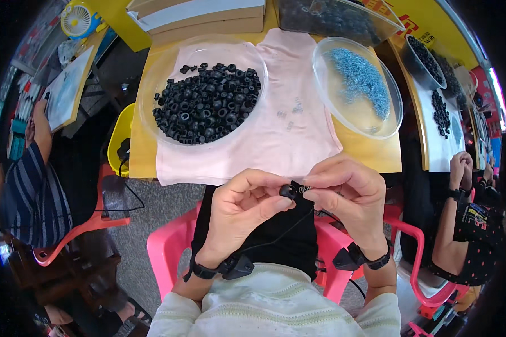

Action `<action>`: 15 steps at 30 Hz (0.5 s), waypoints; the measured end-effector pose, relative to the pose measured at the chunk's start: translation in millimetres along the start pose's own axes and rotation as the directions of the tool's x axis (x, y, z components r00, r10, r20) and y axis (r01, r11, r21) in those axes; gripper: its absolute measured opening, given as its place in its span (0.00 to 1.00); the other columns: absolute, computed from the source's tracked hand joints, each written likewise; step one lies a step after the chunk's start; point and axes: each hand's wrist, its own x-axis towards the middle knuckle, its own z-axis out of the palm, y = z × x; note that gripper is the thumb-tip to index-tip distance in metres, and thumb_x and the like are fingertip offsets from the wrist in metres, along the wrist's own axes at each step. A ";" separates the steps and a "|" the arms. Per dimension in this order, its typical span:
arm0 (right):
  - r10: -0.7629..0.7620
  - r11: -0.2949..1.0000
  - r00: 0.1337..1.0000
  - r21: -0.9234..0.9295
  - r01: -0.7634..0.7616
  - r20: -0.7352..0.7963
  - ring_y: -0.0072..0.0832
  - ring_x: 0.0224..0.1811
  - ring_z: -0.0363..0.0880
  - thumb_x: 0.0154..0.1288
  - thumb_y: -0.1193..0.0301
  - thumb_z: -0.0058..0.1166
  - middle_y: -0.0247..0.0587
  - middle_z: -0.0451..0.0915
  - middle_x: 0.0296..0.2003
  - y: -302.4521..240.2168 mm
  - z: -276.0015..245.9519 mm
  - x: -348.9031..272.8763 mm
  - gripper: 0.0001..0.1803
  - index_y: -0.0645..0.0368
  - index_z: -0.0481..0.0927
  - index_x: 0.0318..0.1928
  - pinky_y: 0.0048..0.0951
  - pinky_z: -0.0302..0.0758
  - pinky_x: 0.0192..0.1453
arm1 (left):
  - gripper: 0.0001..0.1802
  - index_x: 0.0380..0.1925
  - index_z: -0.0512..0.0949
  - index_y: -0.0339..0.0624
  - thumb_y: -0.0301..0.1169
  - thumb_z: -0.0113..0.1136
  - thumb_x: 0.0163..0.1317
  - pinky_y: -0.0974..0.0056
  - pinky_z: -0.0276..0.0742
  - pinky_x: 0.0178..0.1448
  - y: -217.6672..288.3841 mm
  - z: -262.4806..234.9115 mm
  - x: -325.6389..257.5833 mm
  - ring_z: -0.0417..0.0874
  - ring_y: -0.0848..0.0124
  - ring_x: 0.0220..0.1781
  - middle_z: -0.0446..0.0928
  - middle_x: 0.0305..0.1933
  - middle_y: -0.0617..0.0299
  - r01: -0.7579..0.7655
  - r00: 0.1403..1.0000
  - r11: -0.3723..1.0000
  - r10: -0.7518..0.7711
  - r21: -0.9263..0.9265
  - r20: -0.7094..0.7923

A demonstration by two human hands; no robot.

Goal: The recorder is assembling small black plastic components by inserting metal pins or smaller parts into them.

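Both hands | black ring [288, 191] pinched between left fingers [275, 203] | right fingers [320, 182] touching

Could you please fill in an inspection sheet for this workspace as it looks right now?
Surface: yellow table with a pink cloth spread over it.
Job's things: small black ring pinched by the left hand; right hand holds a small metal part against it.
Supplies: clear dish of black rings; clear dish of blue-grey parts.
Clutter: a few loose parts on the cloth; boxes at the far edge.
Fingers: both hands' closed on their parts.
Cables: thin black cable across the lap; black wrist units.
Surroundings: pink chair; people seated on both sides.
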 end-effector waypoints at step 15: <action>-0.286 0.859 0.951 -0.409 0.308 0.117 0.27 0.34 0.85 0.55 0.81 0.66 0.42 0.81 0.38 6.8 14.1 4.1 0.14 0.63 0.85 0.44 0.22 0.81 0.35 | 0.11 0.47 0.78 0.32 0.17 0.61 0.64 0.69 0.80 0.51 3.4 -8.5 0.8 0.83 0.73 0.45 0.81 0.43 0.58 0.091 0.996 0.986 -0.087 -0.142 0.035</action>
